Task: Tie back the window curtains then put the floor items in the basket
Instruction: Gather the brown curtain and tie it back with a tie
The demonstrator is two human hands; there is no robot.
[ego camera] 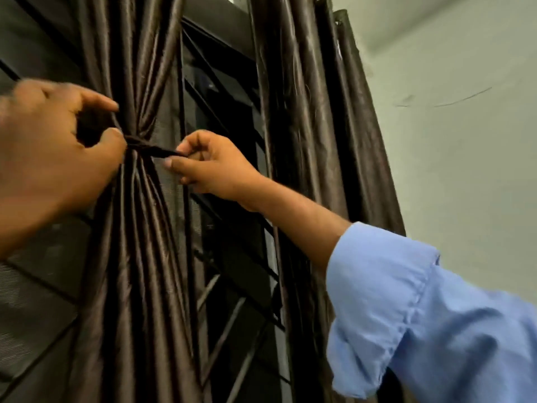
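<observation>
A dark brown satin curtain (136,228) hangs in front of a window (226,158) whose dark mesh screen and black metal bars show through on both sides of the cloth. The curtain is gathered to a narrow waist at mid-height, its folds fanning out above and below, and a thin dark tie (151,147) circles that waist. The left hand (58,152), blurred and close to the camera, has thumb and forefinger curled in at the left of the gathered waist, pinching the tie where it wraps the cloth. The right hand (209,167) reaches in from the right and pinches the free end of the tie between thumb and forefinger, the other fingers curled under; the strip runs taut from the waist to that pinch. Its forearm comes out of a light blue sleeve (421,315) rolled back above the wrist. A second curtain (313,112) of the same brown cloth hangs loose in long folds to the right of the window. Past it stands a pale grey-green wall (465,141), plain but for a few faint scuffs.
</observation>
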